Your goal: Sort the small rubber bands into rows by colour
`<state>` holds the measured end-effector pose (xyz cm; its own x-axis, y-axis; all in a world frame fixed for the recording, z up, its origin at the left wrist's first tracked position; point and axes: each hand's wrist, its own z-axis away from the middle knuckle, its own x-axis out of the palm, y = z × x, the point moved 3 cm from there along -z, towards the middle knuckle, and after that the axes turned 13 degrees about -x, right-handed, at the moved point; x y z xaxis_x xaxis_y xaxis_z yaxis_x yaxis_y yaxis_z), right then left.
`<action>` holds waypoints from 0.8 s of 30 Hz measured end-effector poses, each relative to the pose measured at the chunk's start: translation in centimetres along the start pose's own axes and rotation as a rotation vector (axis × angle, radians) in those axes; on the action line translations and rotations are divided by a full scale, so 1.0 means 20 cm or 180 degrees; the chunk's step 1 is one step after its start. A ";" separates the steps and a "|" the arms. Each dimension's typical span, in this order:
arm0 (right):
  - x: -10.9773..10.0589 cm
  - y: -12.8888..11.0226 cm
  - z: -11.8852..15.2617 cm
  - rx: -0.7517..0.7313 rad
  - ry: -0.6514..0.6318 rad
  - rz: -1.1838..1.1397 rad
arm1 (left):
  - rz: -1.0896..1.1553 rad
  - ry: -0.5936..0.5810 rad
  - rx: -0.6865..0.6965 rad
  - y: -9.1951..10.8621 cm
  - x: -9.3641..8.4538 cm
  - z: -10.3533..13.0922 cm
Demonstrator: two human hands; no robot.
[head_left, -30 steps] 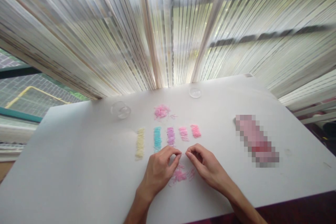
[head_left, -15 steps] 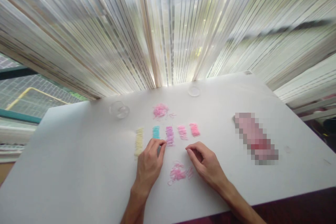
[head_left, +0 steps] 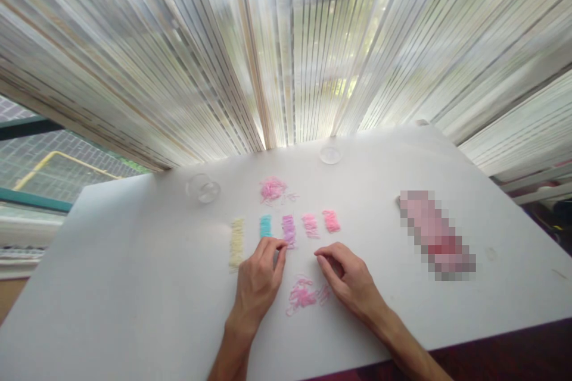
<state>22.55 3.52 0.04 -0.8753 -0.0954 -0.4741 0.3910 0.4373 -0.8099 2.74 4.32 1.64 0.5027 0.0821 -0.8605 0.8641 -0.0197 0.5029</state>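
My left hand (head_left: 260, 274) is pinched at the lower end of a purple column of small strips (head_left: 288, 230); whatever its fingertips hold is too small to name. My right hand (head_left: 346, 274) has thumb and forefinger pressed together over the white table, with anything between them too small to see. Beside the purple column lie a blue column (head_left: 266, 225), a light pink one (head_left: 310, 225), a brighter pink one (head_left: 331, 221) and a longer pale yellow one (head_left: 236, 242). Between my wrists sits a loose pink pile (head_left: 302, 296).
Another loose pink pile (head_left: 273, 189) lies beyond the columns. Clear round dishes stand at the back left (head_left: 203, 189) and back middle (head_left: 330, 155). A blurred-out pink object (head_left: 435, 232) lies at the right. Striped curtains (head_left: 286, 53) hang along the back edge of the white table (head_left: 134, 286).
My left hand has shifted slightly to the right along the bottom of the purple column. My right hand has barely moved, and the columns and piles look the same.
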 end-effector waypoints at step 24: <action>-0.07 -0.04 0.13 -0.0186 -0.0488 0.0189 | -0.0074 0.0023 0.0148 0.00 -0.05 0.09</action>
<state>24.14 0.97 0.50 -0.7957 -0.2012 -0.5713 0.4197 0.4969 -0.7595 2.33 2.52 2.37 0.4824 0.0902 -0.8713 0.8758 -0.0639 0.4784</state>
